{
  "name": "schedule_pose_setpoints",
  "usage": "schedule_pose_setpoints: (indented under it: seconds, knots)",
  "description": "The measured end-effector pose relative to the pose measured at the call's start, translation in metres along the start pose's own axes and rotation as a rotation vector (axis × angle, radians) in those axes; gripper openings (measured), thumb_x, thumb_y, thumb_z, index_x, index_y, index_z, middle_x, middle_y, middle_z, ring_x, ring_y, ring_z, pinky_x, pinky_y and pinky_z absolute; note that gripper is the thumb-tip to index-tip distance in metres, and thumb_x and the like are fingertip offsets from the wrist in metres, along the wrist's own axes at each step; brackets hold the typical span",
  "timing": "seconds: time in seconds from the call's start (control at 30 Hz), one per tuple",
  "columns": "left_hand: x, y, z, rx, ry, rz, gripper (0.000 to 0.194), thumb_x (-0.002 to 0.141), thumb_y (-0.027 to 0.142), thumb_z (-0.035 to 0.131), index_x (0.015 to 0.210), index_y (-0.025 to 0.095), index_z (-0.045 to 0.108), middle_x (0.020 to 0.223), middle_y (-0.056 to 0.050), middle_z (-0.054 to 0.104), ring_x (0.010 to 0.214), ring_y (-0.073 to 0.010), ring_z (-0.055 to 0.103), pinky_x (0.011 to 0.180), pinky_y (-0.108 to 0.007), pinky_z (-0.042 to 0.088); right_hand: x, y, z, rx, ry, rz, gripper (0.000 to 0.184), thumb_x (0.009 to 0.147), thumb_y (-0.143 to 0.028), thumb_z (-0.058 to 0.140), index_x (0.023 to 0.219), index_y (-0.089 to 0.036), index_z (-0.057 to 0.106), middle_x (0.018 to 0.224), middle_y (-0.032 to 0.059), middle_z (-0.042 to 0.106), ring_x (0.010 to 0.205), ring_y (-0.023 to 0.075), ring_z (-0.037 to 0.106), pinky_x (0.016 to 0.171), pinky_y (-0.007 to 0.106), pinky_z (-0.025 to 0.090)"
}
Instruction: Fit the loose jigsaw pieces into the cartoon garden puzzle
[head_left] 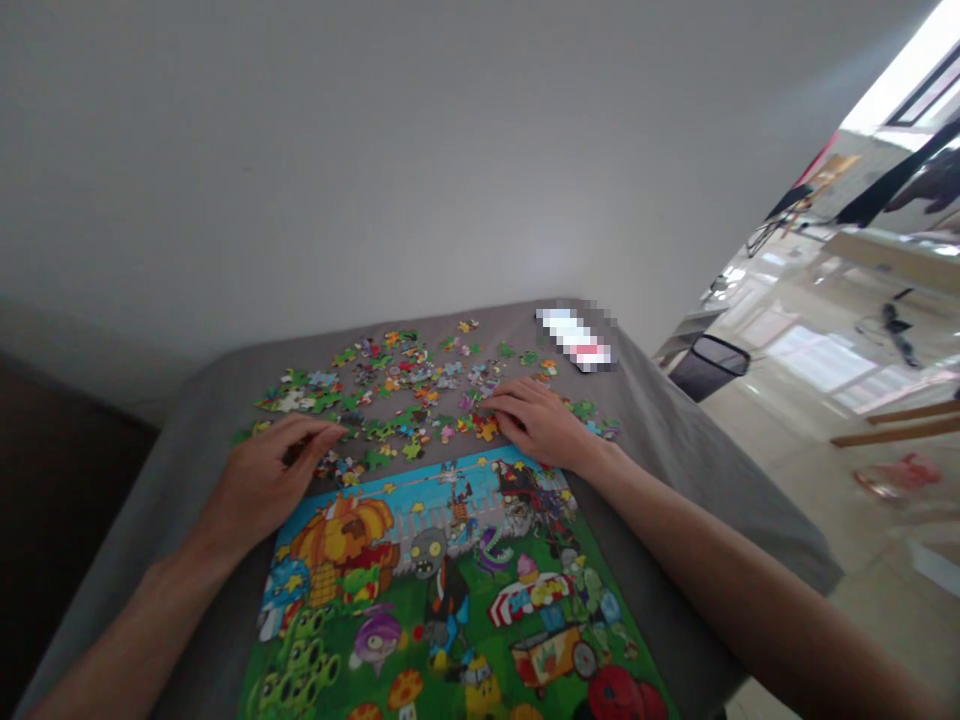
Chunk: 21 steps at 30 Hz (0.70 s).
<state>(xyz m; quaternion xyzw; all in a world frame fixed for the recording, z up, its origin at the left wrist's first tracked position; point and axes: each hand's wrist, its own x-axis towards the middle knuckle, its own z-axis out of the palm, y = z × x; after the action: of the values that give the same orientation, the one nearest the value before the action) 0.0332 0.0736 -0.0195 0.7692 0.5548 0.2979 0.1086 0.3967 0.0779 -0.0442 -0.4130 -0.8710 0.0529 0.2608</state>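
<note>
One gray cloth-covered table (675,480) fills the lower middle of the view, with a tiled floor (810,480) and a black bin (709,365) off to its right. On the table lies a large cartoon garden jigsaw picture (450,590), its length seeming to run away from the person, though its near end is out of view; whether it is assembled or printed cannot be told. Just beyond its far edge, many loose jigsaw pieces (397,390) spread in a broad band. Both forearms reach forward and inward. The left hand (262,485) lies relaxed, its fingers (322,432) extended over pieces beside the picture's far left corner. The right hand (536,422) curves downward, its fingertips (491,405) among the pieces; whether either hand grasps a piece cannot be told. A pixelated oblong object (577,338) lies near the table's far edge.
</note>
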Motion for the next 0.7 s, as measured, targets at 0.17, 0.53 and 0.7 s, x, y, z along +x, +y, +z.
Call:
schedule_pose_setpoints:
  seconds: [0.17, 0.53, 0.7]
  knots:
    - [0.002, 0.002, 0.004, 0.043, 0.005, 0.016, 0.031, 0.092, 0.054, 0.052, 0.087, 0.029, 0.07, 0.093, -0.004, 0.076, 0.09, -0.0275, 0.071, 0.084, -0.038, 0.055, -0.006, 0.009, -0.005, -0.032, 0.042, 0.088, 0.032, 0.099, -0.018, 0.05, 0.12, -0.023, 0.072, 0.121, 0.0103, 0.072, 0.116, 0.0265, 0.061, 0.107, 0.046, 0.048]
    - [0.004, 0.009, 0.004, 0.019, 0.042, 0.002, 0.036, 0.093, 0.051, 0.049, 0.088, 0.023, 0.07, 0.098, -0.007, 0.076, 0.102, -0.0288, 0.068, 0.1, -0.041, 0.049, -0.014, 0.041, -0.004, -0.107, 0.055, 0.215, 0.033, 0.098, -0.021, 0.049, 0.123, -0.018, 0.07, 0.128, 0.0151, 0.07, 0.123, 0.0329, 0.058, 0.108, 0.054, 0.046]
    - [-0.001, 0.016, -0.014, -0.033, 0.134, -0.116, 0.039, 0.102, 0.041, 0.037, 0.096, 0.02, 0.07, 0.098, -0.004, 0.073, 0.094, -0.0213, 0.065, 0.09, -0.031, 0.05, -0.015, 0.043, -0.002, -0.096, 0.027, 0.209, 0.034, 0.1, -0.024, 0.047, 0.124, -0.019, 0.07, 0.13, 0.0139, 0.069, 0.123, 0.031, 0.059, 0.108, 0.052, 0.047]
